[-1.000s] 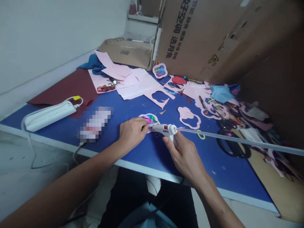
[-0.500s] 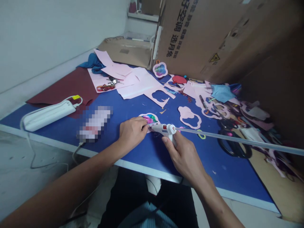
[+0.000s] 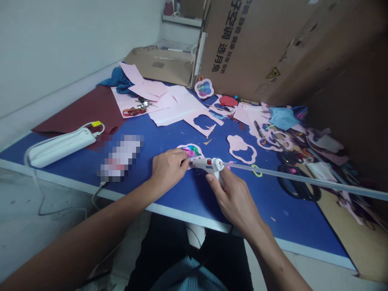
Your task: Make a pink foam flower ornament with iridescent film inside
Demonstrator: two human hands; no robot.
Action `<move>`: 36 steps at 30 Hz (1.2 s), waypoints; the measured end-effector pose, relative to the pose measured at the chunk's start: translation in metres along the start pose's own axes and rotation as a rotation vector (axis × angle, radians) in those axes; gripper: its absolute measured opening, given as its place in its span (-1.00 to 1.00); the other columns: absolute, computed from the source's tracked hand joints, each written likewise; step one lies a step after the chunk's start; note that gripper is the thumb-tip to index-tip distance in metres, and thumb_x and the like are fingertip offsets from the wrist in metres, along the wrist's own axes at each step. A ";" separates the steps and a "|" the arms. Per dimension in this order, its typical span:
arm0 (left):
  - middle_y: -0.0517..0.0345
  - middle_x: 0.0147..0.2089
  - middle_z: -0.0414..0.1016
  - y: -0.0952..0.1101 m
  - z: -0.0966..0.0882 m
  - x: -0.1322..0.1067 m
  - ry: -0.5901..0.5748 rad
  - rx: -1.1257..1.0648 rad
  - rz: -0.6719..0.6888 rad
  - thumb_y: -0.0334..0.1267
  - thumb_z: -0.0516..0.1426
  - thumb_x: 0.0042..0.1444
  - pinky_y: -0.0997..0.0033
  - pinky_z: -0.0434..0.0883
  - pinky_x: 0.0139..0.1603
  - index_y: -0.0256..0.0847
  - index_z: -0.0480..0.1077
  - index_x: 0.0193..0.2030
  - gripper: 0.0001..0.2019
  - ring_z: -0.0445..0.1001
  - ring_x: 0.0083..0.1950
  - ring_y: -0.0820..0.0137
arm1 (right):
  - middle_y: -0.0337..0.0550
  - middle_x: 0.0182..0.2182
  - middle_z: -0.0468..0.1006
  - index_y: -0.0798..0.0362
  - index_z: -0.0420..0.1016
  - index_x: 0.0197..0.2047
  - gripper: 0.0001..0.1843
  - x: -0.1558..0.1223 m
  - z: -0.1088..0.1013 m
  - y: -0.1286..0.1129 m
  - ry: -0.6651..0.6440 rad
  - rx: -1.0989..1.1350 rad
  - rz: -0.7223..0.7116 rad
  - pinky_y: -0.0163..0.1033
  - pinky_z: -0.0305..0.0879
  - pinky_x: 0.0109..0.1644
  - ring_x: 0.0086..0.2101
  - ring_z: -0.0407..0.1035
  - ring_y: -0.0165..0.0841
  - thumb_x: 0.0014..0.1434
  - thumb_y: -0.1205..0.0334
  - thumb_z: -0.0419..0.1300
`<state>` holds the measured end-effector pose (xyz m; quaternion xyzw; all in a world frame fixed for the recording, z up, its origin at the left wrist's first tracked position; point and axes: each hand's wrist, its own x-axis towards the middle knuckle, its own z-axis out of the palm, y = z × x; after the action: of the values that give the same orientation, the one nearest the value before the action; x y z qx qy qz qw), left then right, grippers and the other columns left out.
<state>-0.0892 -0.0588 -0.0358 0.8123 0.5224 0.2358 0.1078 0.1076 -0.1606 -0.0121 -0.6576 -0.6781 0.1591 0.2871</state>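
Observation:
My right hand (image 3: 235, 192) is wrapped round the grip of a white hot glue gun (image 3: 212, 165). A long translucent glue stick (image 3: 291, 174) sticks out of its rear toward the right. The nozzle points left, close above a pink-rimmed, flower-shaped paper piece (image 3: 190, 150) with a pink, green and blue middle. My left hand (image 3: 170, 166) rests at the left edge of this piece, thumb and fingers pressed together on it; the fingertips are partly hidden. A flower-shaped pink paper frame (image 3: 242, 150) and a yellow-green loop (image 3: 257, 170) lie right of the gun.
A white power strip (image 3: 62, 147) and a blurred-out object (image 3: 121, 157) with a cable lie left. Pink paper sheets (image 3: 169, 107) and keys (image 3: 144, 104) are behind. Black-handled scissors (image 3: 298, 184) and paper scraps crowd the right. A large cardboard box (image 3: 251, 52) stands at the back.

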 end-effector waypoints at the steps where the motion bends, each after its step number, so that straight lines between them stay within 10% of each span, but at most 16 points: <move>1: 0.21 0.08 0.75 0.000 0.000 0.000 -0.001 0.000 0.002 -0.21 0.18 0.39 0.26 0.52 -0.03 0.03 0.72 -0.11 -0.77 0.67 0.08 0.21 | -0.15 -0.40 0.54 -0.06 0.30 -0.25 -0.65 0.000 0.000 0.000 -0.002 0.000 0.002 -0.20 0.04 -0.35 -0.47 0.33 -0.25 0.53 -0.08 0.05; 36: 0.25 0.07 0.75 -0.001 0.003 -0.002 0.039 0.000 0.009 -0.23 0.20 0.36 0.27 0.54 -0.06 0.04 0.72 -0.15 -0.78 0.69 0.06 0.22 | -0.16 -0.41 0.54 -0.01 0.49 -0.11 -0.68 -0.003 -0.006 0.007 0.047 0.002 0.050 -0.21 0.10 -0.34 -0.44 0.36 -0.25 0.50 -0.05 0.08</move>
<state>-0.0897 -0.0597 -0.0391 0.8098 0.5209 0.2522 0.0966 0.1170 -0.1643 -0.0118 -0.6775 -0.6544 0.1515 0.2997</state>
